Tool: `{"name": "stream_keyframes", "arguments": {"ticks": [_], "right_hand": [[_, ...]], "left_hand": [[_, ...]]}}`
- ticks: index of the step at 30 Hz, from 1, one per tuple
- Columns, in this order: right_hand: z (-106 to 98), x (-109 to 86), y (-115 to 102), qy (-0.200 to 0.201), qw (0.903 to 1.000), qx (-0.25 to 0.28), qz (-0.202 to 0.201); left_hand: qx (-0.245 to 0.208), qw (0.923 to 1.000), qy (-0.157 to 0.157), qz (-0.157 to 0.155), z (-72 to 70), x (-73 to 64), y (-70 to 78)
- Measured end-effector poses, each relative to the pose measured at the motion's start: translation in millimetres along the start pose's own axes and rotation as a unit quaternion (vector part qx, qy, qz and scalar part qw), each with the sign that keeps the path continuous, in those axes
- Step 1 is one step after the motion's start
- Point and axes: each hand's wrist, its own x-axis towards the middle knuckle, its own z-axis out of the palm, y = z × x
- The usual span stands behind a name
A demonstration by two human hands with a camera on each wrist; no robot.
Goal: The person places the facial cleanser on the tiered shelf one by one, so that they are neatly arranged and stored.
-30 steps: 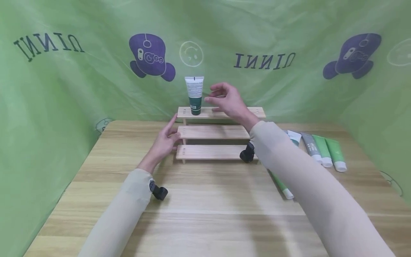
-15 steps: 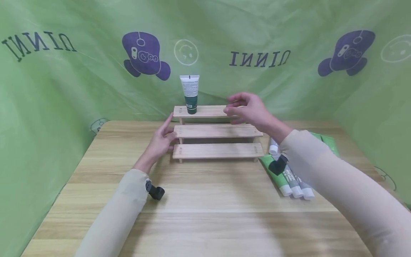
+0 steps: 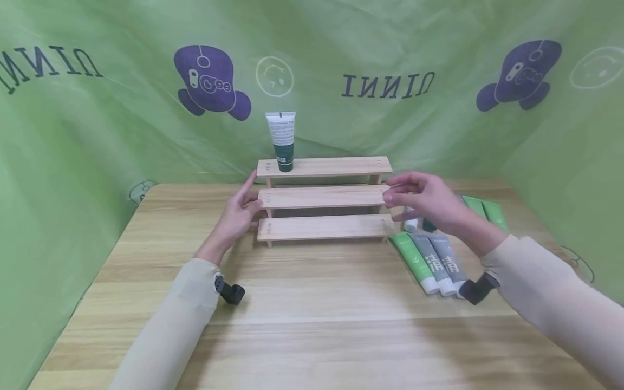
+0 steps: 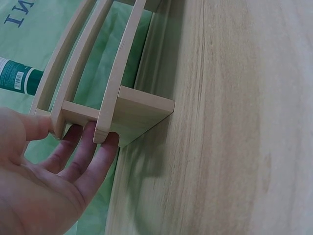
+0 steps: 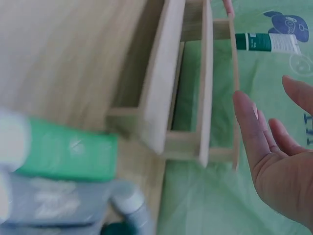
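Note:
A three-tier wooden display rack [image 3: 324, 197] stands at the back of the table. On its top shelf, near the left end, a white and dark green squeeze tube [image 3: 281, 130] stands upright on its cap. My left hand [image 3: 234, 219] holds the rack's left end; in the left wrist view, the thumb [image 4: 36, 127] lies at one shelf end and the fingers [image 4: 98, 164] reach among the shelf ends. By the rack's right end, my right hand [image 3: 431, 203] is empty, its fingers loosely spread. The right wrist view shows that hand's fingers [image 5: 247, 117] near the top shelf.
Right of the rack on the wooden table [image 3: 312, 341] lie a green tube [image 3: 414, 261] and two grey tubes [image 3: 433, 262], side by side. Further back, green tubes [image 3: 494, 215] lie partly behind my right hand. A green printed cloth [image 3: 312, 49] hangs behind.
My right hand has drawn away from beside the standing tube, moving right and down past the rack's right end. My left hand keeps its place on the rack; the view has shifted slightly.

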Motion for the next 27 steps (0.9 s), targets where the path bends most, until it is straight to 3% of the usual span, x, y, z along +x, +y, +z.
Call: {"name": "stream_keyframes", "arguments": {"ticks": [9,19,27], "right_hand": [[-31.8,-39.5,38.6,0.013,0.999,-0.019,0.037],[-65.5,-84.8,89.7,0.009,0.9973,-0.064,0.036],[-81.1,-104.1,120.1,0.014,0.9952,-0.072,0.065]], "left_hand": [[0.006,1.0,0.005,-0.004,1.0,0.4,2.5],[0.001,1.0,0.002,-0.008,1.1,0.7,1.9],[0.0,1.0,0.001,-0.004,0.6,0.3,0.1]]}}
